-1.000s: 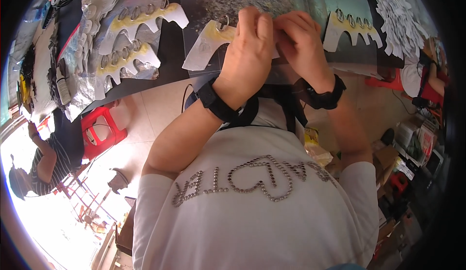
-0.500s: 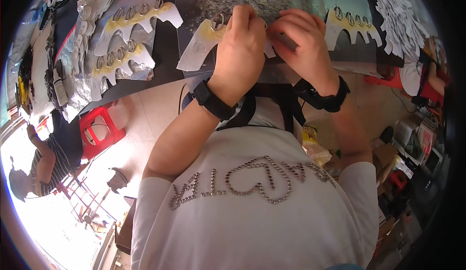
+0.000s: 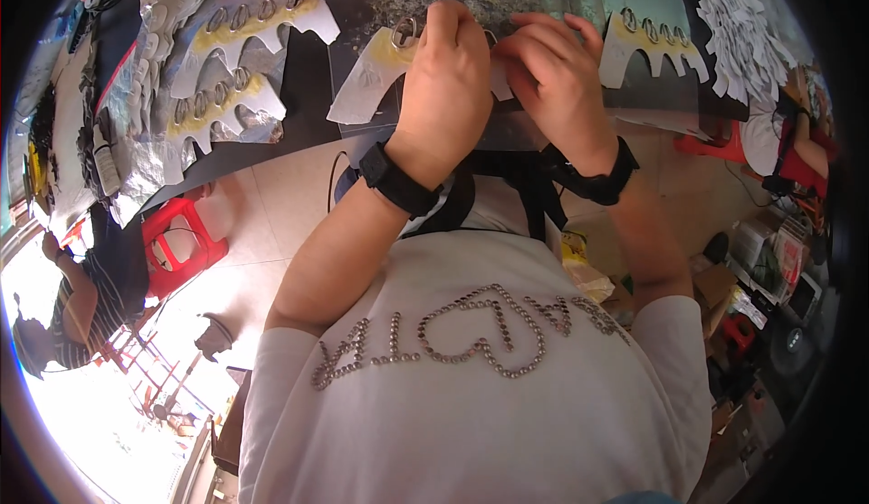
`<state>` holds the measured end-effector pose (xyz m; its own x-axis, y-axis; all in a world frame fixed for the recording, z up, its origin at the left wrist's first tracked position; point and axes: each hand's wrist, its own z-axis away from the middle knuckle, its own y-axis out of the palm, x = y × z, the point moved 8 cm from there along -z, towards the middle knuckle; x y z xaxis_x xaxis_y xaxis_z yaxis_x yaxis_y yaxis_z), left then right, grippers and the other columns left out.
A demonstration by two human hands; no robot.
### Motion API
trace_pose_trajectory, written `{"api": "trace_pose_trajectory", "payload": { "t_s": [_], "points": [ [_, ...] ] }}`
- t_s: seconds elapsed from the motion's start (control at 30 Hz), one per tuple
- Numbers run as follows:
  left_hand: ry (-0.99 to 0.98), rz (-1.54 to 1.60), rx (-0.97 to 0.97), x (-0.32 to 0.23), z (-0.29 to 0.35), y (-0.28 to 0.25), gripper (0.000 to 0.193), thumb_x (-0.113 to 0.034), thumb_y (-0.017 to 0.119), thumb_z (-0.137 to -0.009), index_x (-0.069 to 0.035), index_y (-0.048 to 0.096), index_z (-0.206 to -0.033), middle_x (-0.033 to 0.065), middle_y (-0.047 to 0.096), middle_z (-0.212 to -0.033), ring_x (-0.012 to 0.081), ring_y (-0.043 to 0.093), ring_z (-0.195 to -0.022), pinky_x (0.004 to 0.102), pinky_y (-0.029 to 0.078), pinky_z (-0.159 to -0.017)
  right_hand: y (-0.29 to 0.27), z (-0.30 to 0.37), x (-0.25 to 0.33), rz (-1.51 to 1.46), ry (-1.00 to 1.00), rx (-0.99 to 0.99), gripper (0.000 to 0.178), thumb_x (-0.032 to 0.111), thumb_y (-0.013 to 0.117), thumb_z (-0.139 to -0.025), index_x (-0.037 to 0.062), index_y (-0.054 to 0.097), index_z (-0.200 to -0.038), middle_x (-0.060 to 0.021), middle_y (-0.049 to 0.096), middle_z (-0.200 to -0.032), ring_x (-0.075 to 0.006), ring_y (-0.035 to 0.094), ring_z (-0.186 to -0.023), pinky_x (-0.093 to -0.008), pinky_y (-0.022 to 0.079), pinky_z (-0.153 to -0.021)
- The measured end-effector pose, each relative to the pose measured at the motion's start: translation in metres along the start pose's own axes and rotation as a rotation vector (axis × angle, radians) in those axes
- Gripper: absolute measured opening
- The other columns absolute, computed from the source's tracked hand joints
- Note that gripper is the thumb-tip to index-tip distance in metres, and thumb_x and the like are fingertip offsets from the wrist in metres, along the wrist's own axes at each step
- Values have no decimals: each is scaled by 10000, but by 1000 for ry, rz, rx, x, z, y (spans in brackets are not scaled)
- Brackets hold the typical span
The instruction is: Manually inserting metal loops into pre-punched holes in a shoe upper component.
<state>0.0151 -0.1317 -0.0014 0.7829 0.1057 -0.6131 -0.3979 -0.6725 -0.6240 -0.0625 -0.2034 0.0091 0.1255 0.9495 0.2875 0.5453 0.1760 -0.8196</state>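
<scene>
A white cut-out piece (image 3: 367,85) with scalloped edges and a yellowish glue-like band lies at the front of the dark work surface. An oval metal ring (image 3: 405,33) stands on its left part. My left hand (image 3: 445,87) is over the piece, its fingers pinched together at the yellow band; whatever is between them is hidden. Close on its right, my right hand (image 3: 563,83) has its fingers bent, thumb and forefinger drawn together beside the piece's right part. What those fingertips hold cannot be made out.
Similar white pieces with several rings lie to the left (image 3: 262,28) and right (image 3: 652,47). A heap of white cut-outs (image 3: 729,24) sits at far right, with more stacked cut-outs (image 3: 163,15) at left. A red stool (image 3: 186,241) and another person (image 3: 77,296) are at left.
Both hands remain over the same piece. The fingers of my left hand have shifted slightly up, and the right hand's fingers have spread a little. The whole view has shifted slightly.
</scene>
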Motion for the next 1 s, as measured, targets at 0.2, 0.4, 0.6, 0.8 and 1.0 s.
{"api": "trace_pose_trajectory", "payload": {
  "t_s": [0.2,0.4,0.6,0.8,1.0],
  "points": [
    [60,16,53,-4,0,-4,126,101,563,-742,29,567,-845,153,513,-1025,345,593,-847,383,504,-720,2,2,0,-12,-6,0,244,-16,680,-682,136,649,-870,-9,626,-932,-170,608,-1014,-420,298,-987],
    [82,21,133,-3,-1,-4,139,106,545,-727,21,552,-836,144,510,-1034,343,588,-877,389,504,-743,1,1,-1,-36,-86,-7,287,-75,621,-684,145,650,-867,19,603,-871,-155,606,-1027,-419,282,-1011],
    [199,-94,229,-7,-1,0,122,33,584,-728,18,558,-847,131,488,-1049,299,582,-959,353,543,-763,1,0,-2,-26,-134,56,279,-64,620,-687,142,654,-872,27,600,-864,-157,602,-1034,-423,272,-1035],
    [245,-132,246,-11,-1,0,113,17,588,-725,12,548,-830,123,479,-1050,283,570,-961,330,553,-732,3,0,2,42,-176,49,151,48,613,-749,135,648,-868,7,573,-879,-136,602,-974,-432,290,-1043],
    [199,-38,265,-9,-1,-3,170,93,549,-749,42,546,-912,154,503,-1082,340,573,-980,394,498,-805,1,-2,7,93,-195,23,61,107,598,-768,133,626,-816,3,548,-872,-129,598,-959,-436,304,-1047]
  ]
}}
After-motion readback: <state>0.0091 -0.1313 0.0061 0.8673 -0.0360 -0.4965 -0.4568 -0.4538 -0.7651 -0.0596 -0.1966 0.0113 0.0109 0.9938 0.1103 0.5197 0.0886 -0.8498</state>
